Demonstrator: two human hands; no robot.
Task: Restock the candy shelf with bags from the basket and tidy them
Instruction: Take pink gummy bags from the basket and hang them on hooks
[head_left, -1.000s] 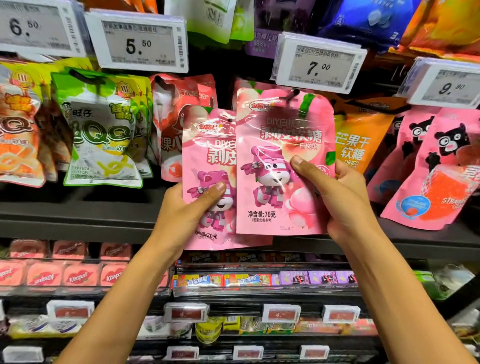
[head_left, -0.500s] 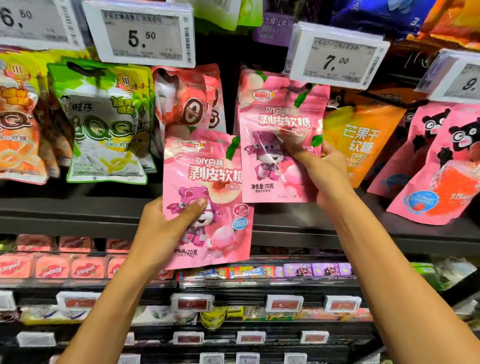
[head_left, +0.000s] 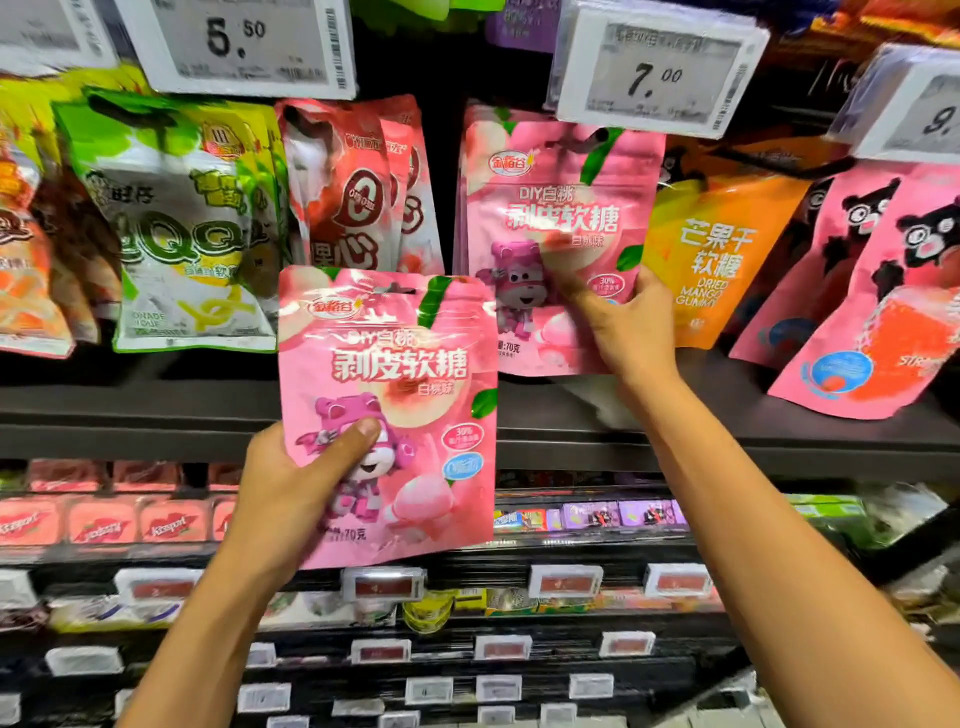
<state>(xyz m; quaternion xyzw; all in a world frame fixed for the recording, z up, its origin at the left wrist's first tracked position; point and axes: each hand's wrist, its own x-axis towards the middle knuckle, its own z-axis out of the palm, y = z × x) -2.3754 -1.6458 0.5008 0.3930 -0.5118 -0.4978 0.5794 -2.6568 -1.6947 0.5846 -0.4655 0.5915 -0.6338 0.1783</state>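
The candy shelf (head_left: 130, 415) has a row of bags above its dark ledge. Toward the left edge, under the 5.50 price tag (head_left: 244, 41), is a green-and-white QQ bag (head_left: 187, 234), with red bags (head_left: 358, 197) just beside it. Below those and in front of the ledge, the left hand (head_left: 291, 488) grips a loose pink peach bag (head_left: 387, 364) by its lower left corner, thumb pressed across the front. The bag stands upright and clear of the row. Under the 7.00 price tag (head_left: 654, 73), the right hand (head_left: 628, 322) pinches the lower right part of a second pink peach bag (head_left: 556, 218), which is raised to the row in front of matching bags. Whether it hangs on a peg cannot be told. Next to it is an orange mango bag (head_left: 722, 249), then pink bear bags (head_left: 872, 291) tilted at the right edge.
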